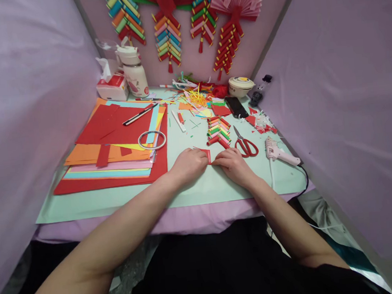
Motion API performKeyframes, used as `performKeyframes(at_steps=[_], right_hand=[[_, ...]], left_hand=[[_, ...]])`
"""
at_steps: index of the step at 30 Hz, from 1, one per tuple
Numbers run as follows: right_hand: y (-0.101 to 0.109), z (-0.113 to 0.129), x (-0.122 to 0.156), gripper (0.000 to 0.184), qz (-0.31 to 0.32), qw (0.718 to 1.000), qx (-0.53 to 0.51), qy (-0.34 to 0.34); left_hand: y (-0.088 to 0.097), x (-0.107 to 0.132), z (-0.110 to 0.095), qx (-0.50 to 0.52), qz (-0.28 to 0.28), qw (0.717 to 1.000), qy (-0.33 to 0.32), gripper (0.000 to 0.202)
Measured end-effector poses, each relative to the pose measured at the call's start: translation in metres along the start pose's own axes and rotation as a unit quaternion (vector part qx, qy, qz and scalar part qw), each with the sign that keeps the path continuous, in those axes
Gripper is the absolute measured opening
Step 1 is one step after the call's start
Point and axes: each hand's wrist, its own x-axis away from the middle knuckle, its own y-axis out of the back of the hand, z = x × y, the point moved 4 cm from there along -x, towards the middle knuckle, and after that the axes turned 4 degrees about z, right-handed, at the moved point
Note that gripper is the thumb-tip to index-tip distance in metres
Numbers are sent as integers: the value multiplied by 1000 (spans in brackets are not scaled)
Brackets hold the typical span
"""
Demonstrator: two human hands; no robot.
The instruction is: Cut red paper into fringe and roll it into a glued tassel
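Just in front of the paper firecracker string lies a small red paper piece, mostly covered by fingers. My left hand is closed on its left part, with the fingertips bent over it. From the other side, my right hand pinches at the paper's right edge, though its fingertips are partly hidden. Behind both hands rests the firecracker string, made of red, green, yellow and pink rolls. Red-handled scissors lie beside my right hand, blades pointing away.
Stacked coloured paper on the left bears a tape roll and a cutter knife. A glue gun sits at right. Farther back are a phone, a lidded bowl, paper scraps and a bottle.
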Motion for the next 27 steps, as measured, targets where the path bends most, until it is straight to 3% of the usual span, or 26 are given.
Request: performKeyframes(at_steps=[19, 23, 27], right_hand=[[0, -1, 2, 25, 10, 1000, -5, -18], [6, -2, 6, 19, -16, 998, -6, -55], [6, 3, 4, 13, -12, 999, 7, -52]], left_hand=[[-1, 0, -2, -6, -1, 1000, 3, 20], [0, 0, -2, -3, -8, 1000, 4, 20], [-1, 0, -2, -4, -4, 1000, 7, 20]])
